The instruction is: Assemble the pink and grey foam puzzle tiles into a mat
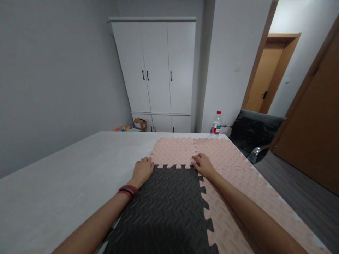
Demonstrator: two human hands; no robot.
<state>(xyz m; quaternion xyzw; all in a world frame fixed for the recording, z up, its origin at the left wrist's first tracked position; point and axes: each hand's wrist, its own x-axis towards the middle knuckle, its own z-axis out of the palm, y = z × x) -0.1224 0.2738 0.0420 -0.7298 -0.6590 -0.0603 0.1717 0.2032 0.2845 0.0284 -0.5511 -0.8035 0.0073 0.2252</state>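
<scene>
**Fingers at both far corners of the black foam tile (166,208)**

In the head view, the left hand (143,170) lies low over the tile's far left corner, its fingers close side by side. The right hand (205,166) is at the far right corner, fingers bent and slightly parted; whether they pinch the edge, I can't tell. The black tile lies on the white table (79,169), with the pink foam tiles (174,150) along its far and right sides. Beyond them, near the table's far right end, stands a bottle (216,125).

Good handling here, I'd judge, means lining up the teeth at both corners first, then pressing straight down tooth by tooth, from the far right corner outward. Pushing sideways could buckle the soft foam or open the right seam. The near teeth are blurred, so to be fair, their fit is hard to judge.
</scene>
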